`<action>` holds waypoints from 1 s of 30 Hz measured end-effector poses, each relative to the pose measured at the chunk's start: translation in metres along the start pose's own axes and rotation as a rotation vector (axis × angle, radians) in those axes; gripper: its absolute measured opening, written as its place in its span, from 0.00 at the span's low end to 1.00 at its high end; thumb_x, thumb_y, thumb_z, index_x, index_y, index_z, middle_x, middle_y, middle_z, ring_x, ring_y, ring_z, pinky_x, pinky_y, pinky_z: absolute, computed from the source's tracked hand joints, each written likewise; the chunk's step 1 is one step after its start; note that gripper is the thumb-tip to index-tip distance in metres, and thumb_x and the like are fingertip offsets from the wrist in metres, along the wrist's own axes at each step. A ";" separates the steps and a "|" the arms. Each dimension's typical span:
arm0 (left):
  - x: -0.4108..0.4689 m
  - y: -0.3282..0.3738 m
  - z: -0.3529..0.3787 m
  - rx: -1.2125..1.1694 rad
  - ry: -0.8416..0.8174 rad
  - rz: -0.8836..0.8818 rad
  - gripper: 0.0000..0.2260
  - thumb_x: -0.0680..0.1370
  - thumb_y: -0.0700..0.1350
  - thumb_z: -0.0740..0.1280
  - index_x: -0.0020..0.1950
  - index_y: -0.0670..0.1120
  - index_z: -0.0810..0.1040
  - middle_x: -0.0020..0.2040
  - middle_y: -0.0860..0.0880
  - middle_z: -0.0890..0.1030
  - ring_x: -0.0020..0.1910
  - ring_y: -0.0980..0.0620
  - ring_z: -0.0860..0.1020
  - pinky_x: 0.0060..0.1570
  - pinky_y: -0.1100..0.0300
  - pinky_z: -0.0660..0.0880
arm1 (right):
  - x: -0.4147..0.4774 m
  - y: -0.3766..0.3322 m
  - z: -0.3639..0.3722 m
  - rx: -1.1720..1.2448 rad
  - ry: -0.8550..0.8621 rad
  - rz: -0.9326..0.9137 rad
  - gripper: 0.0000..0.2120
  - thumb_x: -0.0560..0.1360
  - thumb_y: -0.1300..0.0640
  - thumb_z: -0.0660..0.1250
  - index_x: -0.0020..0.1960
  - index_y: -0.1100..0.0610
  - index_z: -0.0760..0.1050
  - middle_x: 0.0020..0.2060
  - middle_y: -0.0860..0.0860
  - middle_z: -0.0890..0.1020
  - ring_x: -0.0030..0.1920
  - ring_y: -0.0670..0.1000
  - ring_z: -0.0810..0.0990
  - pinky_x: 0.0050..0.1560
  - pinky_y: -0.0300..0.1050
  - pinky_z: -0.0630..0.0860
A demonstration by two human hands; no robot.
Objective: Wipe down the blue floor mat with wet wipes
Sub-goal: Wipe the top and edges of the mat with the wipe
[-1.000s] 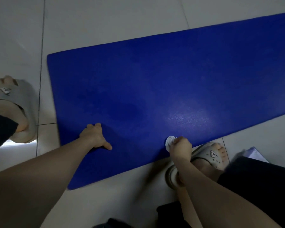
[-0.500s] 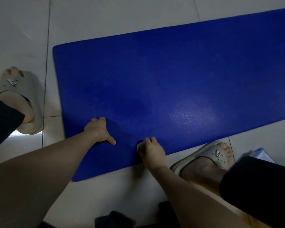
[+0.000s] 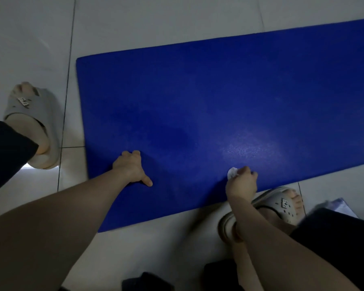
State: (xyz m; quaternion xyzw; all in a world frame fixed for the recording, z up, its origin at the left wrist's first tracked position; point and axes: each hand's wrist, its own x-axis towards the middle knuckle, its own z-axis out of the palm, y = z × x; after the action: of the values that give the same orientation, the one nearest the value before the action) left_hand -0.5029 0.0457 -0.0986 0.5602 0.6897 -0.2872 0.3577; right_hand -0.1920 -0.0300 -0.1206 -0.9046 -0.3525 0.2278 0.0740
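Observation:
The blue floor mat (image 3: 219,97) lies flat on the pale tiled floor and runs off the frame's right side. My left hand (image 3: 130,168) presses down on the mat near its front left corner, fingers spread and thumb out to the right. My right hand (image 3: 243,181) is closed around a crumpled white wet wipe (image 3: 232,173), which touches the mat close to its near edge. A shiny patch on the mat shows just beyond the wipe.
My left foot in a grey slipper (image 3: 33,120) stands on the tiles left of the mat. My right foot in a matching slipper (image 3: 280,204) sits at the mat's near edge. A pale packet (image 3: 340,206) lies at the right. Dark objects sit at the bottom edge.
My right hand swept left along the mat's near edge with the wipe, then back to the right. My left hand has stayed pressed on the mat.

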 end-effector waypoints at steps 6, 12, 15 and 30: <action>0.002 0.001 0.001 -0.002 -0.001 -0.009 0.53 0.56 0.64 0.84 0.74 0.48 0.63 0.68 0.43 0.67 0.63 0.44 0.73 0.55 0.50 0.79 | -0.054 -0.040 0.038 -0.001 -0.086 -0.215 0.11 0.83 0.54 0.60 0.57 0.62 0.74 0.56 0.58 0.72 0.46 0.60 0.78 0.43 0.47 0.70; 0.001 0.002 -0.001 0.014 0.009 -0.015 0.53 0.56 0.65 0.83 0.73 0.48 0.63 0.68 0.43 0.67 0.62 0.44 0.74 0.47 0.52 0.78 | -0.088 -0.058 0.065 -0.087 -0.275 -0.658 0.12 0.84 0.52 0.59 0.50 0.60 0.74 0.51 0.56 0.73 0.36 0.53 0.69 0.39 0.49 0.69; 0.001 0.001 -0.001 0.007 0.008 -0.012 0.52 0.56 0.65 0.83 0.72 0.48 0.63 0.68 0.44 0.67 0.61 0.44 0.73 0.46 0.53 0.77 | -0.063 -0.051 0.057 -0.203 -0.311 -0.769 0.12 0.83 0.49 0.59 0.49 0.57 0.74 0.48 0.54 0.73 0.38 0.58 0.75 0.36 0.47 0.66; 0.004 0.000 0.001 -0.019 0.019 -0.003 0.52 0.56 0.64 0.84 0.72 0.48 0.64 0.68 0.44 0.68 0.61 0.45 0.74 0.51 0.51 0.80 | 0.008 -0.036 0.017 0.002 0.000 -0.172 0.12 0.83 0.52 0.59 0.56 0.60 0.73 0.51 0.61 0.79 0.47 0.62 0.79 0.43 0.51 0.73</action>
State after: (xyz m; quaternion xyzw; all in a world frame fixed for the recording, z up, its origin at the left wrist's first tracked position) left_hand -0.5030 0.0474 -0.1020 0.5585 0.6965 -0.2760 0.3560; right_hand -0.2163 0.0018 -0.1277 -0.8710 -0.4285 0.2210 0.0943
